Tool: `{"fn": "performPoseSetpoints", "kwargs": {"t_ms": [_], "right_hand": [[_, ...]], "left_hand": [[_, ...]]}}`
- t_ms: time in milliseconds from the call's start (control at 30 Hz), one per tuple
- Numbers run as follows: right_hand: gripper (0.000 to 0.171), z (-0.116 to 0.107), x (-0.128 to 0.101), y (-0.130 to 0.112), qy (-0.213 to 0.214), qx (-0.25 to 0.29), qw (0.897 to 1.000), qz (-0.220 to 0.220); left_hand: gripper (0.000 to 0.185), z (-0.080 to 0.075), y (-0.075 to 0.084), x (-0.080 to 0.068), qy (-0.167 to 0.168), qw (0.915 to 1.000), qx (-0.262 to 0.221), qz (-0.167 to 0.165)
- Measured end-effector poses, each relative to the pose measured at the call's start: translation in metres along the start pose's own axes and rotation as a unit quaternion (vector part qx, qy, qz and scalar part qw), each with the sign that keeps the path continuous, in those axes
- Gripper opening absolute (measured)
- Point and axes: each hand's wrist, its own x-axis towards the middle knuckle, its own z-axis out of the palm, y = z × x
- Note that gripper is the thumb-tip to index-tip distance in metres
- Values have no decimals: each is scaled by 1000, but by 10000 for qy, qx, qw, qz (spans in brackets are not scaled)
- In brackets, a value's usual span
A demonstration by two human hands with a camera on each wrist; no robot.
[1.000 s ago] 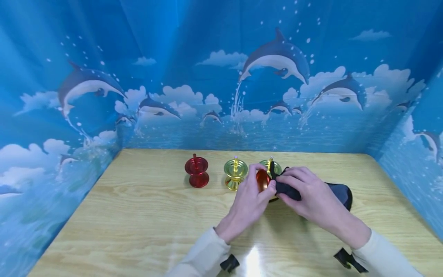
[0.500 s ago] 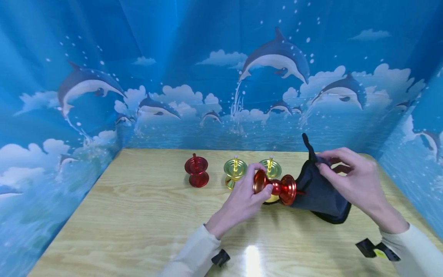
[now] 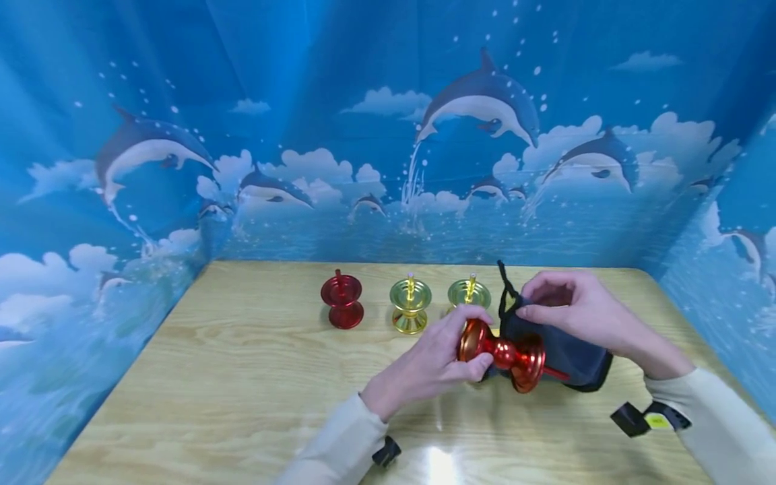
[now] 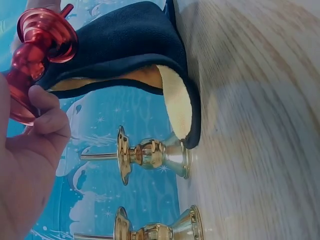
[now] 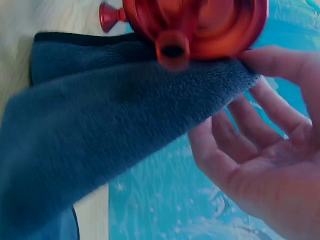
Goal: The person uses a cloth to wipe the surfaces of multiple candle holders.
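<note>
My left hand [image 3: 418,370] grips a shiny red candlestick [image 3: 504,353] by its round foot, tilted sideways so that its dish and spike point right. Just behind it lies a dark blue cloth pouch [image 3: 576,353] with black edging and a cord loop. Its cream lining [image 4: 177,97] shows at the gaping mouth in the left wrist view. Between thumb and fingers, my right hand [image 3: 582,310] pinches the upper edge of the pouch near the loop. The right wrist view shows the candlestick's hollow stem [image 5: 173,50] in front of the fuzzy cloth.
Along the back of the wooden table [image 3: 242,377] stand a second red candlestick [image 3: 344,296] and two gold ones [image 3: 409,303] [image 4: 150,152], all upright. The right-hand gold one is partly behind my left hand. A blue dolphin-print curtain [image 3: 376,101] encloses the back and sides.
At first both hands were together at the dark cloth; it has come off the red candlestick. My left hand has moved it slightly right and nearer. My right hand went right, then partway back.
</note>
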Motion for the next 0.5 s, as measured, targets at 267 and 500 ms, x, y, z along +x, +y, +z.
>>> {"fn": "performPoseSetpoints", "kwargs": {"t_ms": [267,500], "right_hand": [[20,2,1,-2,-1642,761,9824,-466],[21,10,8,0,-2527,1381,9560,-567]], "left_hand": [[45,1,0,-4,255,9981,538,-185],[55,3,2,-2,125,9833,1468,1073]]}}
